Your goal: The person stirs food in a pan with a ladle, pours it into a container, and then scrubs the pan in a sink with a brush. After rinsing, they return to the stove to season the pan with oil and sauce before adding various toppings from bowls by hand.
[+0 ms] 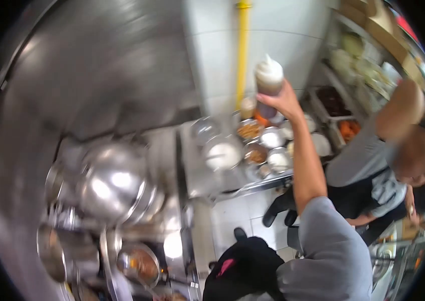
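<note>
My right hand (283, 103) is wrapped round a squeeze bottle (269, 80) with a white nozzle cap and dark contents. It holds the bottle upright above several small containers of ingredients. Below it are a bowl of brown bits (249, 130) and a bowl of white powder or grains (272, 137). At the lower left, a pan (147, 258) with reddish-brown food sits on the stove, a ladle-like tool (131, 262) in it. Near that tool's handle, a blurred patch at the bottom edge may be my left hand; its fingers cannot be made out.
Large metal bowls (109, 180) stand on the stove at left, with a steel pot (67, 251) in front. A yellow pipe (242, 50) runs down the tiled wall. A co-worker (363, 175) stands close at right, an arm raised toward shelved food trays (332, 100).
</note>
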`<action>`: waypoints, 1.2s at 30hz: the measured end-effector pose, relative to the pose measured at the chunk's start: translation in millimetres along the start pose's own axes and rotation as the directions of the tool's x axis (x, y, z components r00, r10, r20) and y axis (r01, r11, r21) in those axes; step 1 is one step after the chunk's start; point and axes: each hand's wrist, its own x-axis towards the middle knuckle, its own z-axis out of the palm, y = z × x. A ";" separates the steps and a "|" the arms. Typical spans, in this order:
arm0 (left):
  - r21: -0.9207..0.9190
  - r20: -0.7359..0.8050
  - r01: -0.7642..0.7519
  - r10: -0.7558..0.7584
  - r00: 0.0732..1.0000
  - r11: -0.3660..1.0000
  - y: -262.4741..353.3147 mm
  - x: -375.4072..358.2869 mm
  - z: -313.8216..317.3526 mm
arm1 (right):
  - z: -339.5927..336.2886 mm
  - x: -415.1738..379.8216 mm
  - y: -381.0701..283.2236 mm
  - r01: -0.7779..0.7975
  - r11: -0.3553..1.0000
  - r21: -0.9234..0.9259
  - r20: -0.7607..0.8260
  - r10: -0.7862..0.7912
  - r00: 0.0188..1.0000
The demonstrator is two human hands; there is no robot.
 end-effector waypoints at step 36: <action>0.583 0.012 -0.096 0.109 0.994 0.807 36.4 -82.3 -79.8 | 398.3 -482.5 -87.5 -0.654 0.329 -0.681 0.702 0.547 -0.456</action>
